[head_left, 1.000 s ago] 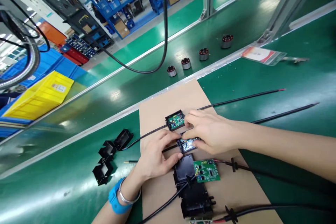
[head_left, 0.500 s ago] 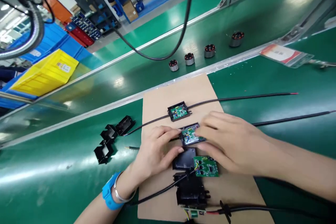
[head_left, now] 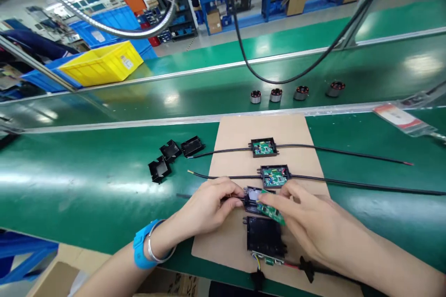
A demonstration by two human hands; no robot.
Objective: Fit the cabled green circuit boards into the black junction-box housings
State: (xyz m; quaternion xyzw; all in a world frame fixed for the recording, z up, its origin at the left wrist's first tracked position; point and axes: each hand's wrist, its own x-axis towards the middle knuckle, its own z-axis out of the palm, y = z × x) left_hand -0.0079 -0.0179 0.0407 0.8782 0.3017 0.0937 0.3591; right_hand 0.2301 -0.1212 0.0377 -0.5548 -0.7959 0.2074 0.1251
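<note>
My left hand [head_left: 212, 206] pinches a black cable [head_left: 184, 196] where it enters a small open black plastic case [head_left: 251, 208]. My right hand [head_left: 308, 216] grips a green circuit board [head_left: 273, 214] by its edge, tilted over the right part of that case. Just behind lies a similar case with a board in it [head_left: 275, 177], cables leaving on both sides. Farther back is another filled case [head_left: 264, 148]. Nearer to me, a larger black case [head_left: 265, 235] has a board edge and wires at its front.
A tan cardboard sheet [head_left: 237, 130] lies under the cases on the green bench. Several black empty housings [head_left: 170, 150] lie to the left. Metal-and-copper rings [head_left: 276, 95] stand beyond the rail, near a plastic bag [head_left: 400, 116]. A black cable loop [head_left: 278, 82] hangs above.
My hands have moved from the second case to the nearer third one. My right hand has taken up the green board that lay loose, and the view has turned.
</note>
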